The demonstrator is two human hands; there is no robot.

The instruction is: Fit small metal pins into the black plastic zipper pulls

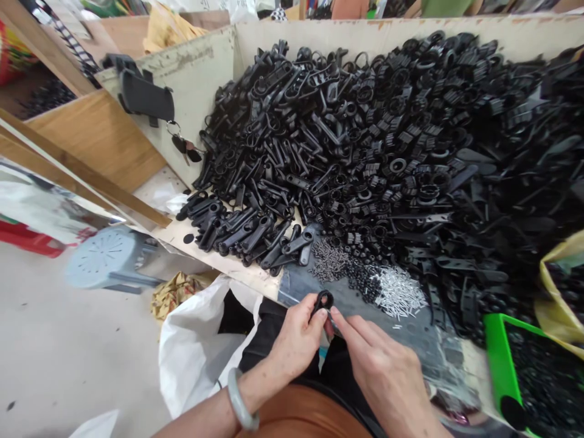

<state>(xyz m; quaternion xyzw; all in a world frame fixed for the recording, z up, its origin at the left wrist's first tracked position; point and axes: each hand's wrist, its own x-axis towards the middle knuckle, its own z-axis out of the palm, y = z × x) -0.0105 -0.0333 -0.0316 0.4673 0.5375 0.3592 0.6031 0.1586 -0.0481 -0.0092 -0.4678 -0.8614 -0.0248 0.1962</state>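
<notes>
Over my lap at the bench edge, my left hand [298, 334] pinches a small black plastic part with a round ring [324, 299] at its top. My right hand [381, 359] meets it from the other side, thumb and index finger pressed against the same part. Most of the part is hidden by my fingers. Just beyond lie a pile of silver pins [400, 293], small black beads [362, 277] and small brownish pieces [331, 260] on a dark mat [292, 283]. A row of black lever-like pieces [241, 231] lies to the left.
A large heap of black plastic parts [347, 134] fills the walled bench. At right stands a green bin [499, 359] beside a yellow bag [552, 304]. Keys [185, 149] hang from a phone holder [146, 97]. Left are a white sack [191, 340] and a blue stool [103, 255].
</notes>
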